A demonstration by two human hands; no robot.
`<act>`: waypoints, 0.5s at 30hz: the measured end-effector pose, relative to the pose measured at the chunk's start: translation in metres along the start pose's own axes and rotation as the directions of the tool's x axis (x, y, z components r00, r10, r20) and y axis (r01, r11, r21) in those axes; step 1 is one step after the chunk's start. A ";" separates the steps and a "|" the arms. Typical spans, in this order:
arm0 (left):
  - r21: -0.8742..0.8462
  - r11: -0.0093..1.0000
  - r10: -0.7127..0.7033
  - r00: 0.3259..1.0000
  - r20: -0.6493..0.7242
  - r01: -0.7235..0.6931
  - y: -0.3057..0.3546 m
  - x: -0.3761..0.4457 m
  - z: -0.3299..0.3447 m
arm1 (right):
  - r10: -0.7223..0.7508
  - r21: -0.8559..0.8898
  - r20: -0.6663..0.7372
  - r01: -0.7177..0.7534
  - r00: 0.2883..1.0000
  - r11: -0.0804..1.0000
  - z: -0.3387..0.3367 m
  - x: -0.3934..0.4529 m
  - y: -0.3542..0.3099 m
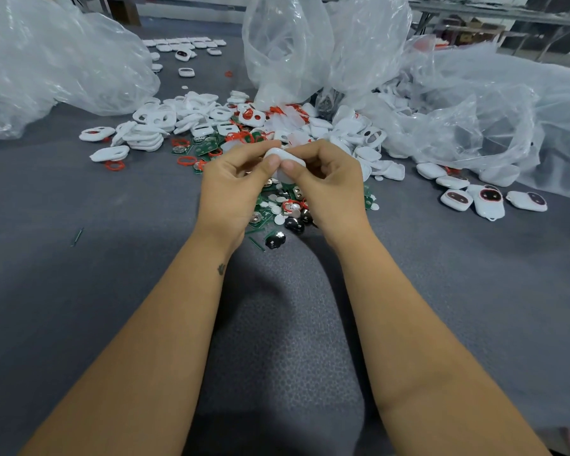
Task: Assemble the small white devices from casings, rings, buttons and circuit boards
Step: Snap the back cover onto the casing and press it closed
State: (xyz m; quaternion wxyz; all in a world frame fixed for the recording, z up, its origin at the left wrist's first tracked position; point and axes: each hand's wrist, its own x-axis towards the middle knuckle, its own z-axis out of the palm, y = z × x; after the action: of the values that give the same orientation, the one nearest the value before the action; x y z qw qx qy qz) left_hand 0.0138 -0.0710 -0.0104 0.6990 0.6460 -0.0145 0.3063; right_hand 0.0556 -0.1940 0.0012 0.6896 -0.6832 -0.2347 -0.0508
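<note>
A small white casing (285, 161) is held above the middle of the desk (79, 291) by both hands. The left hand (234, 185) is curled round its left side, with the thumb laid across the front and the fingers bent behind it. The right hand (326, 179) is curled round the right side in the same way, its thumb tip pressed against the casing just beside the left thumb. The casing is smooth, glossy plastic with rounded corners; whether it is one shell or two joined cannot be told, as much of it is hidden by the fingers.

Below and beyond the hands a loose heap of parts is spread on the desk. White casing shells (152, 133), some with oval openings, are piled to the left and behind. Thin red rings (115, 165) are scattered among them. Small green circuit boards (208, 148) with metal discs lie under the hands, together with flat white round buttons (279, 219) and shiny dark domed pieces (274, 240). To the right, three white devices (487, 199) with dark, red-edged openings lie side by side, well apart from the heap.

The desk is covered with a grey, finely pebbled mat. Crumpled clear plastic bags (458, 103) rest at the back and on both sides.
</note>
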 end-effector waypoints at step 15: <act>-0.201 0.941 -0.280 0.960 -0.018 0.271 0.004 -0.001 0.007 | -0.055 -0.047 -0.022 0.054 0.998 0.997 0.002 0.002 0.001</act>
State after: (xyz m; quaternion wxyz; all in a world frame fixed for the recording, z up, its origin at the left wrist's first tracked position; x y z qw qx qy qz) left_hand 0.0137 -0.0776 -0.0057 0.7955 0.5622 0.0620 0.2174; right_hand 0.0576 -0.1915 0.0009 0.6748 -0.6916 -0.2439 -0.0828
